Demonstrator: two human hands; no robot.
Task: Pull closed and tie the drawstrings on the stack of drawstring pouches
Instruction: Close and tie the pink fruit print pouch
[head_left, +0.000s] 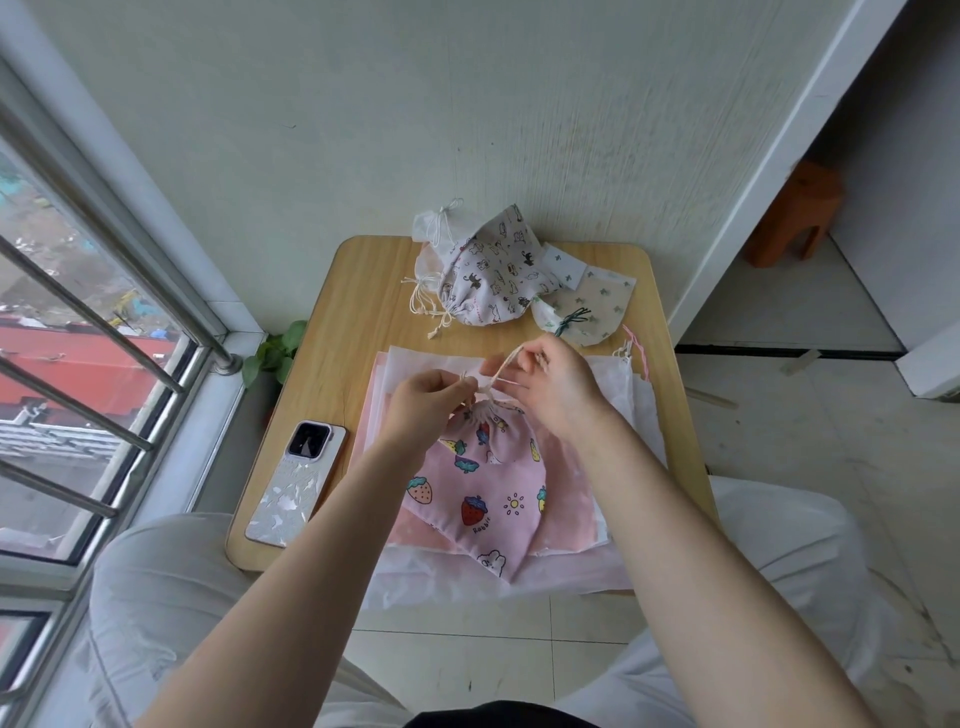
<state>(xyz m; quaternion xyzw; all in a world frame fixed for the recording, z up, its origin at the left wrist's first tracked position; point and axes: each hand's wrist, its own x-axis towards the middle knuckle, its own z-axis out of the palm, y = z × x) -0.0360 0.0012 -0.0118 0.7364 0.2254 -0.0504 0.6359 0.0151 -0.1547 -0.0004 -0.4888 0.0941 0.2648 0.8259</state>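
Beside the barred window, a small wooden surface (358, 291) carries a soft, light pink strawberry-print cloth pouch (480, 493), its neck gathered. Left hand (423, 397) and right hand (556, 382) pinch its thin cream drawstrings (500, 366); best gripped near the knot.

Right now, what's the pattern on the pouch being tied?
Pink with strawberries, a sun and a rabbit on the pouch, clearest in the head view.

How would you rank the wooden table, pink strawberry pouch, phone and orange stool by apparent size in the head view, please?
1. wooden table
2. pink strawberry pouch
3. phone and orange stool look alike; the stool stands farther off, so unranked.
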